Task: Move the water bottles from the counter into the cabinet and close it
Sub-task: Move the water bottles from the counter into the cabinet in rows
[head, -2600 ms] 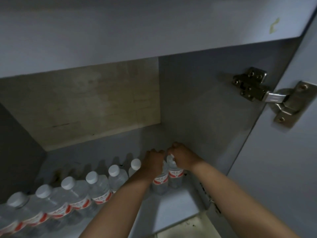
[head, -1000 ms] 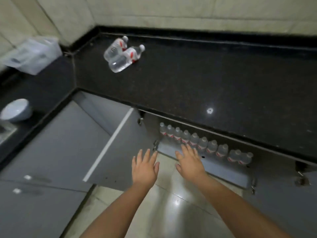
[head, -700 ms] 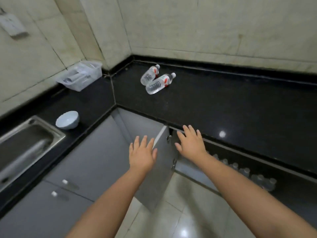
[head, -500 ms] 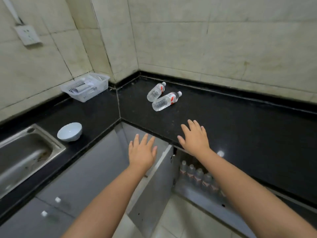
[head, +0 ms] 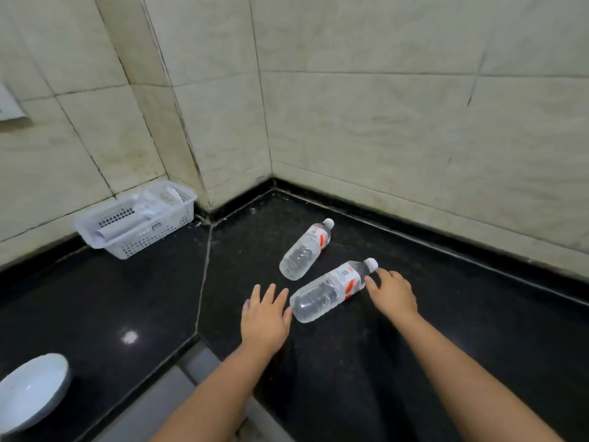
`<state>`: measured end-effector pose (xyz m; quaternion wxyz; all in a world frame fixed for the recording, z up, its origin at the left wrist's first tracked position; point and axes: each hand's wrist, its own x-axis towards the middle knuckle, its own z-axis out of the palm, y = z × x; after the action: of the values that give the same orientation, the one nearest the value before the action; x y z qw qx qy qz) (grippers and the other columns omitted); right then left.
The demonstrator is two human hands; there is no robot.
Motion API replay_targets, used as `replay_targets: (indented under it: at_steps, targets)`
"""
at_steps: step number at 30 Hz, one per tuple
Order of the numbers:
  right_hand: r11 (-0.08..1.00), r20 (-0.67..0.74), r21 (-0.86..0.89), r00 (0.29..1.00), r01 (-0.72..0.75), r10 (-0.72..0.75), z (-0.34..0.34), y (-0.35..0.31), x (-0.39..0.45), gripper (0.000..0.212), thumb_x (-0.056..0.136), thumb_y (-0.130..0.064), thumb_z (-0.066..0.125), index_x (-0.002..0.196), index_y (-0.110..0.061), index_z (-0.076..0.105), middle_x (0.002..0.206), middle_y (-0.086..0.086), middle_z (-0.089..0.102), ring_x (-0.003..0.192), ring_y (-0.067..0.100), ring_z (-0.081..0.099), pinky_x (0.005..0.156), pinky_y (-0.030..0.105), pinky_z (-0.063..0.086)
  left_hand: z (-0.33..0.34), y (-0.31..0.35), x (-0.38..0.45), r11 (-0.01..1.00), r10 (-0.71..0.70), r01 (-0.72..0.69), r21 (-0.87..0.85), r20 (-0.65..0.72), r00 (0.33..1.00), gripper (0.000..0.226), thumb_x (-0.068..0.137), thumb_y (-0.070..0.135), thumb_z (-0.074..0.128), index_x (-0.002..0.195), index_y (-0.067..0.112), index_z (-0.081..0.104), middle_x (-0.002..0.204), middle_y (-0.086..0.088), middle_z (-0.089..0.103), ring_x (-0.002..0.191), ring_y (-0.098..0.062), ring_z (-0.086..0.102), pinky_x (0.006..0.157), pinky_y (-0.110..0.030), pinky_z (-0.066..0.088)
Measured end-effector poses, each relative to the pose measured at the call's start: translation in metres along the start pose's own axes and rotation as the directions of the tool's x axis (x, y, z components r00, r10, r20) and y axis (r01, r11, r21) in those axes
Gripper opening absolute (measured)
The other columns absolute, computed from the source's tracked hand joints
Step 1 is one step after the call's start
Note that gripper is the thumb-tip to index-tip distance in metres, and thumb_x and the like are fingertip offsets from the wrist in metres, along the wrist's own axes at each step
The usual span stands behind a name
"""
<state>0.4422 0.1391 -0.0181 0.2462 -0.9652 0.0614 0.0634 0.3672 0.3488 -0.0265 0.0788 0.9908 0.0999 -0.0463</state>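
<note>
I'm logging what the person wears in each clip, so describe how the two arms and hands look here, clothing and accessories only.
Both forearms are bare up to the bottom edge of the picture: no sleeve or cuff shows. The left hand and right hand wear no gloves, and no ring, watch, bracelet or bandage is visible on either wrist or on the fingers that show. The nails look short and unpainted.

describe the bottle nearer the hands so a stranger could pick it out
Start at the black counter where the two tiled walls meet. Two clear water bottles lie on their sides there; take the nearer bottle, between the left hand and right hand. Unlike the farther bottle, its cap almost meets the right fingertips.
</note>
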Motion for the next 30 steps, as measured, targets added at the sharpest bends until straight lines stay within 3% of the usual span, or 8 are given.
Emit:
replay_targets:
  at_steps: [6, 11, 14, 18, 23, 25, 27, 30]
  targets:
    - [0.972, 0.116, 0.052, 0.968, -0.231, 0.224, 0.027, -0.014, 0.118, 0.051, 0.094, -0.050, 0.039, 0.140, -0.027, 0.038, 0.145, 0.017, 0.031, 0.129, 0.037, 0.038, 0.105, 0.042, 0.038, -0.005, 0.024, 0.130, 0.971, -0.027, 0.013, -0.237, -0.054, 0.998, 0.048, 0.099, 0.033, 0.039, 0.143, 0.015, 0.033, 0.145, -0.008, 0.041, 0.133, -0.027, 0.040, 0.108, -0.037, 0.037]
    - [0.976, 0.216, 0.066, 0.958, -0.205, 0.187, 0.047, -0.013, 0.157, 0.037, 0.096, -0.029, 0.039, 0.121, -0.007, 0.057, 0.129, 0.016, 0.057, 0.117, 0.031, 0.054, 0.092, 0.032, 0.045, 0.007, 0.049, 0.190, 0.999, 0.024, -0.020, -0.047, 0.101, 0.995, 0.060, 0.089, 0.038, 0.057, 0.140, 0.019, 0.032, 0.142, -0.012, 0.039, 0.128, -0.031, 0.042, 0.102, -0.040, 0.042]
    - [0.973, 0.157, 0.140, 0.974, -0.186, 0.163, 0.051, -0.010, 0.154, 0.033, 0.095, -0.023, 0.039, 0.109, -0.003, 0.061, 0.118, 0.019, 0.062, 0.109, 0.033, 0.057, 0.080, 0.032, 0.043, 0.018, 0.051, 0.195, 0.999, 0.035, -0.036, 0.016, 0.047, 0.998, 0.058, 0.089, 0.031, 0.059, 0.140, 0.020, 0.033, 0.140, -0.012, 0.040, 0.123, -0.031, 0.045, 0.100, -0.038, 0.043]
    - [0.966, 0.171, 0.169, 0.971, -0.196, 0.167, 0.043, -0.002, 0.139, 0.027, 0.096, -0.020, 0.039, 0.104, -0.004, 0.059, 0.121, 0.023, 0.060, 0.113, 0.035, 0.054, 0.091, 0.036, 0.045, 0.022, 0.047, 0.171, 0.997, 0.071, -0.071, -0.002, 0.037, 0.997, 0.059, 0.087, 0.030, 0.061, 0.140, 0.022, 0.034, 0.141, -0.011, 0.041, 0.121, -0.031, 0.046, 0.099, -0.036, 0.043]
    - [0.980, 0.272, 0.049, 0.947, -0.191, 0.171, 0.017, 0.020, 0.097, 0.034, 0.098, -0.019, 0.035, 0.118, 0.001, 0.055, 0.127, 0.021, 0.056, 0.117, 0.033, 0.052, 0.093, 0.033, 0.044, 0.013, 0.036, 0.111, 0.992, 0.113, -0.121, 0.047, 0.143, 0.983, 0.061, 0.085, 0.039, 0.061, 0.139, 0.027, 0.036, 0.140, -0.009, 0.040, 0.122, -0.028, 0.047, 0.094, -0.037, 0.046]
    - [0.988, 0.328, -0.016, 0.932, -0.156, 0.152, 0.003, 0.033, 0.077, 0.029, 0.099, -0.021, 0.035, 0.107, -0.004, 0.058, 0.108, 0.019, 0.060, 0.097, 0.031, 0.058, 0.076, 0.030, 0.047, 0.007, 0.036, 0.083, 0.980, 0.148, -0.172, 0.104, 0.210, 0.967, 0.059, 0.085, 0.043, 0.060, 0.137, 0.028, 0.037, 0.137, -0.009, 0.041, 0.119, -0.027, 0.049, 0.092, -0.036, 0.048]
    - [0.990, 0.371, -0.060, 0.918, -0.128, 0.141, -0.013, 0.045, 0.059, 0.021, 0.099, -0.021, 0.036, 0.093, -0.008, 0.051, 0.086, 0.013, 0.055, 0.065, 0.021, 0.051, 0.053, 0.024, 0.038, 0.002, 0.041, 0.054, 0.955, 0.196, -0.248, 0.162, 0.283, 0.939, 0.054, 0.086, 0.044, 0.057, 0.135, 0.027, 0.040, 0.131, -0.010, 0.044, 0.115, -0.028, 0.053, 0.088, -0.035, 0.049]
    - [0.990, 0.408, -0.112, 0.905, -0.085, 0.124, -0.032, 0.060, 0.043, 0.017, 0.098, -0.018, 0.039, 0.089, -0.009, 0.051, 0.089, 0.015, 0.052, 0.053, 0.015, 0.042, 0.049, 0.024, 0.035, -0.006, 0.055, 0.030, 0.922, 0.211, -0.313, 0.226, 0.383, 0.899, 0.042, 0.088, 0.042, 0.051, 0.126, 0.023, 0.048, 0.122, -0.009, 0.054, 0.107, -0.027, 0.059, 0.080, -0.034, 0.048]
